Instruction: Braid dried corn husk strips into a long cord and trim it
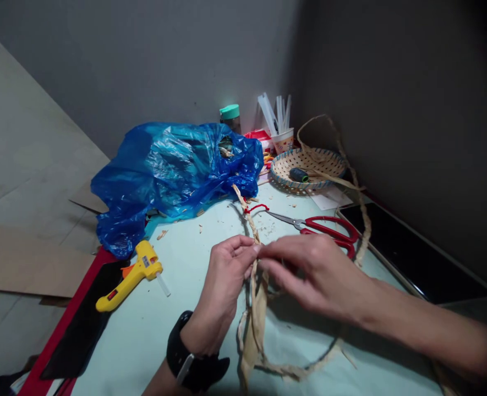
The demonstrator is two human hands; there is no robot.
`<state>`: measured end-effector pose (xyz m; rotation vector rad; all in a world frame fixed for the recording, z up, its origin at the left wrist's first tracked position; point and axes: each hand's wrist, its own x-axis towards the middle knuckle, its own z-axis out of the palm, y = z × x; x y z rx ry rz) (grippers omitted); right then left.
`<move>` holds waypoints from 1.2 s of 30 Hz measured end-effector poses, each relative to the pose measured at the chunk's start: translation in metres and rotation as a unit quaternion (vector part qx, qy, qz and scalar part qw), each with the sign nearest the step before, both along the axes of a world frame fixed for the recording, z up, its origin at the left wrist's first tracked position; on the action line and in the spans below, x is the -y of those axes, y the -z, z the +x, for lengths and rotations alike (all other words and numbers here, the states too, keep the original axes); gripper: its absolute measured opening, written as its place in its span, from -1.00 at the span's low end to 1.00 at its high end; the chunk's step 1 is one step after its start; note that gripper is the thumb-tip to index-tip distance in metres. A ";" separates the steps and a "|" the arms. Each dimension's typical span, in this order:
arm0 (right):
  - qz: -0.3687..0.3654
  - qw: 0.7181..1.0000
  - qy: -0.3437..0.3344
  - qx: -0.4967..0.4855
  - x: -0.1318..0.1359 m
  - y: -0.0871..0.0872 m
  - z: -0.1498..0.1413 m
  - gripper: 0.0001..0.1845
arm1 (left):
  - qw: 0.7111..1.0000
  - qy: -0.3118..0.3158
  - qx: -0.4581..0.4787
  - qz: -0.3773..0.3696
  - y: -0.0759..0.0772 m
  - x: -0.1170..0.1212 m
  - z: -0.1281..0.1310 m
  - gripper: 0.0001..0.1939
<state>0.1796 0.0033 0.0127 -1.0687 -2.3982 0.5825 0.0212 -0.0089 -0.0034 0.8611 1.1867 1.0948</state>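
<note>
My left hand (233, 269), with a black watch on its wrist, pinches a braid of pale dried fibre (249, 219) near the middle of the table. Right beside it, my right hand (309, 264) has thumb and fingertips closed at the same spot on the braid. A red string (257, 208) is tied round the braid farther up. Loose flat strands (256, 324) hang below my hands toward the table's front. A long twisted cord (365, 220) of the same fibre loops round to the right. Red-handled scissors (329, 224) lie just beyond my right hand.
A blue plastic bag (177, 165) covers the back left. A yellow glue gun (130, 278) lies at left near a black flat object (82, 319). A woven basket (280, 173) holds a dark thread spool (298, 175). Behind it stands a paper cup (283, 142) of glue sticks. A black-screened tablet (408, 247) lies right.
</note>
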 end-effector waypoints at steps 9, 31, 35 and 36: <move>-0.533 0.777 -0.064 -0.329 -0.019 0.021 -0.007 -0.68 | 0.999 0.030 0.027 -0.011 -0.005 0.000 -0.002 -0.90; -0.345 0.916 -0.003 -0.207 -0.016 0.027 -0.004 -0.63 | 0.873 0.071 -0.464 0.133 -0.027 0.008 -0.011 -0.82; -0.323 0.917 -0.009 -0.232 -0.017 0.029 -0.004 -0.63 | 0.844 0.084 -0.491 0.201 -0.025 0.015 -0.006 -0.78; -0.330 0.912 -0.012 -0.242 -0.018 0.029 -0.003 -0.64 | 0.834 0.084 -0.493 0.232 -0.022 0.017 -0.003 -0.80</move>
